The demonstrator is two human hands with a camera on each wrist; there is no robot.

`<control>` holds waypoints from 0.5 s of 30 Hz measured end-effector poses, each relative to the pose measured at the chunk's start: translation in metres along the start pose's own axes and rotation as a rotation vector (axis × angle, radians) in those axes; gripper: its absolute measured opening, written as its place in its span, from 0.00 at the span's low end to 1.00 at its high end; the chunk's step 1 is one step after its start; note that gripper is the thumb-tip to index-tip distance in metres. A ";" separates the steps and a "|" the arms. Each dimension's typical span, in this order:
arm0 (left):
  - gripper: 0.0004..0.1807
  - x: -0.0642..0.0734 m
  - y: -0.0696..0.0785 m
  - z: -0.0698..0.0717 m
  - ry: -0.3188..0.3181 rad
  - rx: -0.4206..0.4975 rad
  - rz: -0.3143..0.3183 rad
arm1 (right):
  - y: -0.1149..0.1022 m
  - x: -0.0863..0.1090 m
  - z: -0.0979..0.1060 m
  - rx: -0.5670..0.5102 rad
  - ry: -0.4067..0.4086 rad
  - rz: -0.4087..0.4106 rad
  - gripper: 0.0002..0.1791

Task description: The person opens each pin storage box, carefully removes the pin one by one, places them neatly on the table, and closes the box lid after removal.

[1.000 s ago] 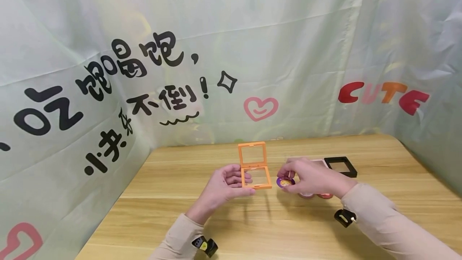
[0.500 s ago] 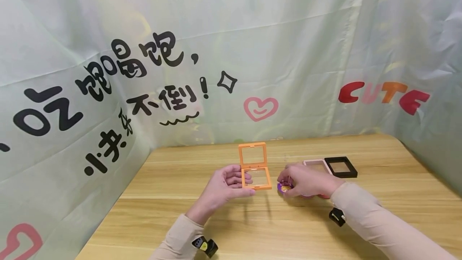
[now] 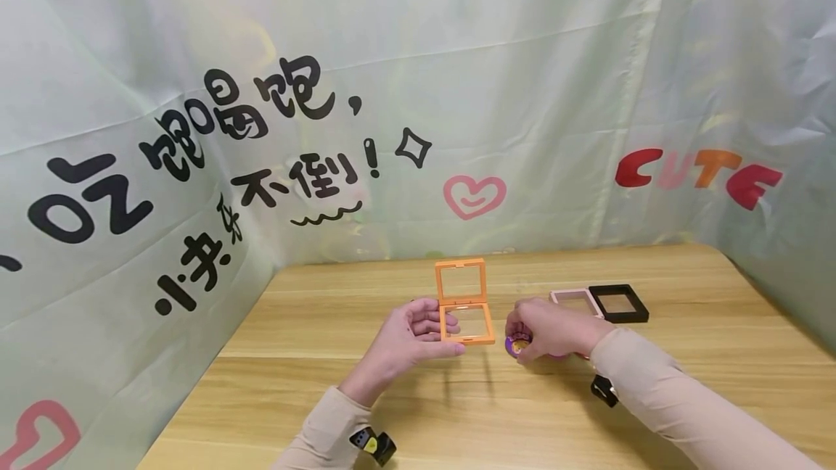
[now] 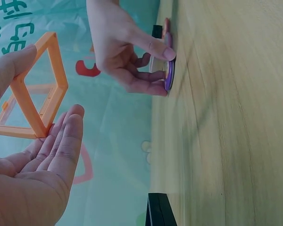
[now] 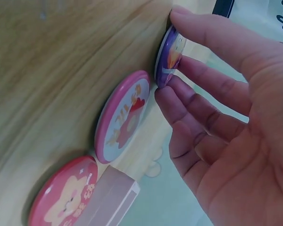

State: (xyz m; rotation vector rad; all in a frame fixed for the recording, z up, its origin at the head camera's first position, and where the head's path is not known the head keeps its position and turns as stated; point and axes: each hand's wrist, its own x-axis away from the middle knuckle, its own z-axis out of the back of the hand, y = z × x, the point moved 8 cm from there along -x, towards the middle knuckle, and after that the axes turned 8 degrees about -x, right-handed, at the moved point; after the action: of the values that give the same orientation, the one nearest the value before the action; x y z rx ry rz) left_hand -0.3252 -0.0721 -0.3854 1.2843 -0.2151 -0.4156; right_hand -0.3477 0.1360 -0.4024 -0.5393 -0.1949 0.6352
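Note:
My left hand (image 3: 408, 332) holds an orange display frame (image 3: 465, 302) with clear panes, unfolded at its hinge and raised above the table; in the left wrist view the thumb and fingertips grip the frame's (image 4: 41, 113) edges. To its right, my right hand (image 3: 555, 326) pinches a purple-rimmed round button badge (image 5: 165, 54) by its edges, low at the table top. In the right wrist view a pink-rimmed badge (image 5: 101, 141) lies beside the purple one, and a red badge (image 5: 68, 195) with a star face lies beyond. My right hand mostly covers these two in the head view.
A pink frame (image 3: 555, 294) and a black frame (image 3: 641, 312) lie side by side behind my right hand on the wooden table (image 3: 313, 354). Printed cloth (image 3: 366, 42) hangs along the table's back and sides. Each wrist wears a small black device (image 3: 374, 445).
My right hand has lowered the purple badge to the table, and the pink frame behind it shows more. My left hand keeps the orange frame nearly still.

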 end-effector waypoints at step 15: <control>0.41 0.001 -0.002 -0.001 -0.010 -0.013 0.011 | 0.003 -0.004 -0.001 0.008 -0.016 -0.076 0.17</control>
State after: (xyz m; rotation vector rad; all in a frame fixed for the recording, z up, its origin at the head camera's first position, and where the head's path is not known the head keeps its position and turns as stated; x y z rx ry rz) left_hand -0.3243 -0.0719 -0.3881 1.2677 -0.2267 -0.4136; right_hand -0.3523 0.1349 -0.4047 -0.5168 -0.2271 0.5664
